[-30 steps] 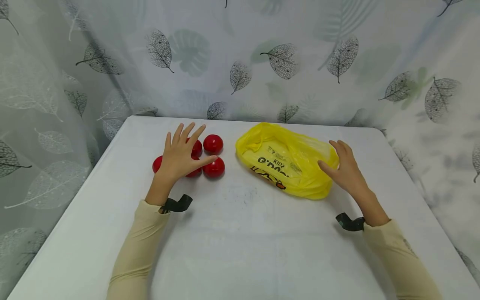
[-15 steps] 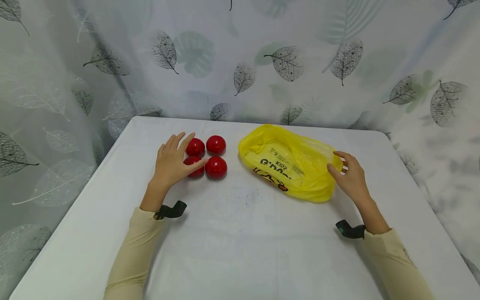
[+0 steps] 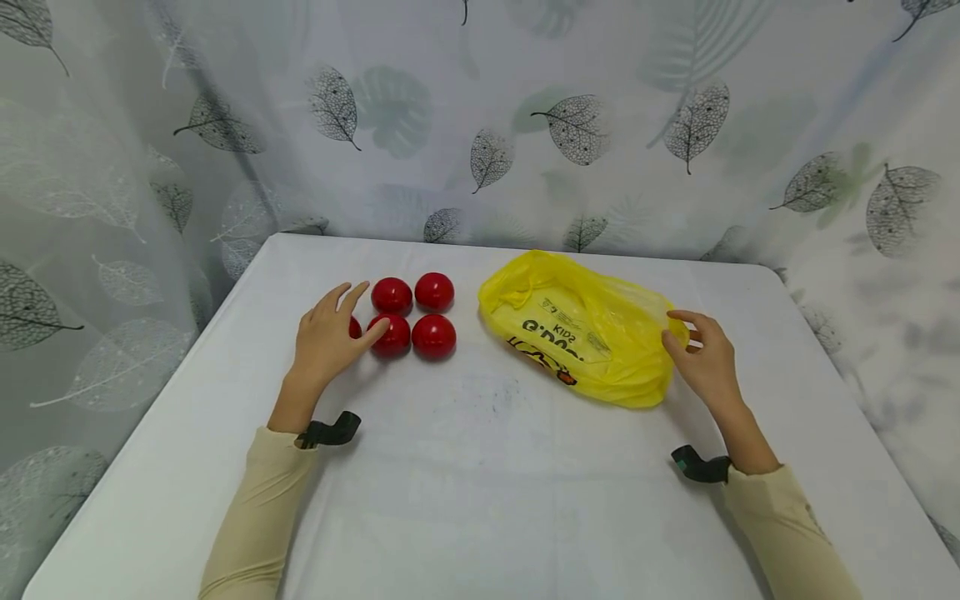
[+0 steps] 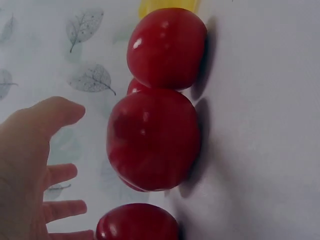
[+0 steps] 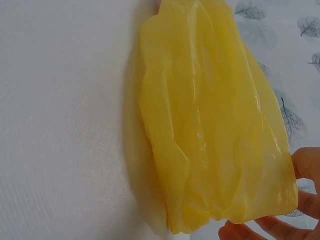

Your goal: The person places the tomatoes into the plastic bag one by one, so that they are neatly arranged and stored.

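Observation:
Several glossy red tomatoes (image 3: 433,337) stand grouped on the left half of the white table. My left hand (image 3: 327,337) is over the leftmost one, fingers spread and apart from the thumb. That leftmost tomato (image 4: 137,222) is mostly hidden by the hand in the head view. In the left wrist view the thumb points toward a nearer tomato (image 4: 153,140). A yellow plastic bag (image 3: 577,333) with black print lies flattened right of the tomatoes. My right hand (image 3: 703,354) holds its right end, with thumb and bent fingers around the edge.
The white table (image 3: 480,483) reaches from the front to a hanging leaf-print curtain (image 3: 487,100) behind it. The curtain also runs along the left and right sides. A black wrist camera (image 3: 330,431) sticks out from the left wrist, another black wrist camera (image 3: 700,465) from the right.
My left hand has moved left and toward me, uncovering more of the tomatoes. My right hand has come down onto the bag's right end, its fingers now bent closer together. The bag lies still.

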Action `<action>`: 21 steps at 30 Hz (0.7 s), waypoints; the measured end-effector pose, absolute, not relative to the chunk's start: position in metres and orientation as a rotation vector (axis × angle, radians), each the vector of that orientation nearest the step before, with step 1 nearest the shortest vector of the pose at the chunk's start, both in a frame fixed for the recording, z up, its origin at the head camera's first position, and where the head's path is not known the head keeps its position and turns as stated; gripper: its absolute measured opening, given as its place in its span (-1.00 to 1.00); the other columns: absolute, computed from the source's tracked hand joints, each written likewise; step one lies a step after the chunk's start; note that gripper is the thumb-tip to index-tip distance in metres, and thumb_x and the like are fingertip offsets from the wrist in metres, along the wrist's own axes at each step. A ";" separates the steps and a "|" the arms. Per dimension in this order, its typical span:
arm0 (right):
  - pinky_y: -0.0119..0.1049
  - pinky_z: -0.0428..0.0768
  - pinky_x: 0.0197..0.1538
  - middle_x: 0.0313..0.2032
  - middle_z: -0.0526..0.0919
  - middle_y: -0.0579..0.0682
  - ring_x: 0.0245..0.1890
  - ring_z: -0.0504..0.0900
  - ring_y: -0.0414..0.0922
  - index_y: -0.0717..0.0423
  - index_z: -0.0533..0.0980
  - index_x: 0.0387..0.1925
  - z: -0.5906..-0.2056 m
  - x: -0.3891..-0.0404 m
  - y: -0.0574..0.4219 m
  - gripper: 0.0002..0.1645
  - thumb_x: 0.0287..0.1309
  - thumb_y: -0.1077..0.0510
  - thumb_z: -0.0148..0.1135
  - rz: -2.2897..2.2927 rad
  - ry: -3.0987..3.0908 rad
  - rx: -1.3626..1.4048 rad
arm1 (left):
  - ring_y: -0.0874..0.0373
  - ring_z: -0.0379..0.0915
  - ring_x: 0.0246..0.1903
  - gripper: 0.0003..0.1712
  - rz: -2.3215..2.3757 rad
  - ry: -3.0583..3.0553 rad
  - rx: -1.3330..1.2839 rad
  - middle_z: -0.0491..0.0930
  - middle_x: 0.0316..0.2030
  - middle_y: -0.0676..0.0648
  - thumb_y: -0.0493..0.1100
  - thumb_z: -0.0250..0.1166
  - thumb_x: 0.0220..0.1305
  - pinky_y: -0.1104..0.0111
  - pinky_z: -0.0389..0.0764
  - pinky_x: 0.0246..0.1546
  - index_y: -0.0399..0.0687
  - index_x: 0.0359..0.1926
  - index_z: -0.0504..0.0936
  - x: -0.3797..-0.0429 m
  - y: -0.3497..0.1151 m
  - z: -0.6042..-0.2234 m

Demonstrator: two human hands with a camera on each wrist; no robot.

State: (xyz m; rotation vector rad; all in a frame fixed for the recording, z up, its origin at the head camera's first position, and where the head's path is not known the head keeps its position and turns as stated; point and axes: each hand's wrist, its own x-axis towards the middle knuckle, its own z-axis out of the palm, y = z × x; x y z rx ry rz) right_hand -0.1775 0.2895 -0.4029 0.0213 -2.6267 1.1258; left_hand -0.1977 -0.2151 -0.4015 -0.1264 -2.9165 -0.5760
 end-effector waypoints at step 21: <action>-0.59 0.34 -0.12 0.18 0.45 0.25 0.04 0.46 0.20 0.29 0.54 0.07 -0.406 -0.179 0.292 -0.63 0.30 0.19 0.15 1.164 -2.581 -0.004 | -0.39 0.18 0.25 -0.14 -0.731 -2.926 -0.078 0.17 0.34 -0.40 -0.05 0.29 0.20 -0.35 0.34 0.08 -0.10 0.46 0.15 -0.192 -0.245 -0.418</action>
